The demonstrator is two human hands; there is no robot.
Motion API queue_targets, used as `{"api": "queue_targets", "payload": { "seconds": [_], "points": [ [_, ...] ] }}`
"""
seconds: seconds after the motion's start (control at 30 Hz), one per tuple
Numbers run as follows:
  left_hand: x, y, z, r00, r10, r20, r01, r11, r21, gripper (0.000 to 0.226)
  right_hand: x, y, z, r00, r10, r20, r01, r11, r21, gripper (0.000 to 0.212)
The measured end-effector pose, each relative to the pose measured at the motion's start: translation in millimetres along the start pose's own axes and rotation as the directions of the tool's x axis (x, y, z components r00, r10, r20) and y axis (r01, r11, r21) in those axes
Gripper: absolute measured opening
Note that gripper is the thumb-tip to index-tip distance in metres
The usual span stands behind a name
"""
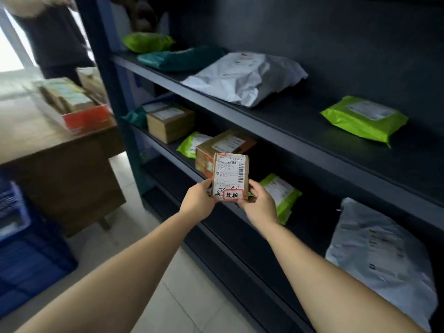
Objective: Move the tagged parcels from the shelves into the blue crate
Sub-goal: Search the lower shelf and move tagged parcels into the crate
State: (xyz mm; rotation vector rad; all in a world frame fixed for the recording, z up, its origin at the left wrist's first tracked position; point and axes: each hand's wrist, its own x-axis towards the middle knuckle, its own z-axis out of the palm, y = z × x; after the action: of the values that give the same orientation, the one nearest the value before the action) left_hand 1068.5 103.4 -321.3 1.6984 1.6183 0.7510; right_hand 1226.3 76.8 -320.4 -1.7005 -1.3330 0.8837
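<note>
Shelving unit (264, 128): dark blue-grey metal. Its tiers run from the far left of the fingers (253, 188) to the near right, both above and below them.
Upright post (96, 68): up and left of the fingers, same dark finish.
Wall (324, 32): dark and matt, behind the shelves, above the fingers.
Surface (36, 145): brown wooden desk, left of the fingers, just beside the post.
Floor (192, 296): pale tiles with thin joints, below the fingers.
Bright opening (9, 54): far upper left of the fingers, overexposed; window or doorway cannot be told. Daylight reaches the surface and floor. The shelf interior is dim.
</note>
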Motion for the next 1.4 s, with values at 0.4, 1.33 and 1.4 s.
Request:
{"api": "queue_targets", "payload": {
  "seconds": [0.4, 1.33, 1.4],
  "points": [
    [-47, -88, -148, 0.948, -0.219, -0.232, 0.22, 0.975, -0.019, 0.033, -20, -94, 147, 0.932, -0.177, 0.316, 0.196, 0.98, -0.032, 0.063],
    [-180, -380, -484, 0.696, -0.525, -0.489, 0.525, 0.837, -0.152, 0.039, -151, -286, 562, 0.619, -0.293, 0.728, 0.421, 0.907, 0.007, 0.059],
    [-182, -398, -500, 0.678, -0.548, -0.49, 0.531, 0.826, -0.189, 0.039, -152, -294, 588, 0.593, -0.303, 0.746, 0.439, 0.898, 0.016, 0.056]
  ]
}}
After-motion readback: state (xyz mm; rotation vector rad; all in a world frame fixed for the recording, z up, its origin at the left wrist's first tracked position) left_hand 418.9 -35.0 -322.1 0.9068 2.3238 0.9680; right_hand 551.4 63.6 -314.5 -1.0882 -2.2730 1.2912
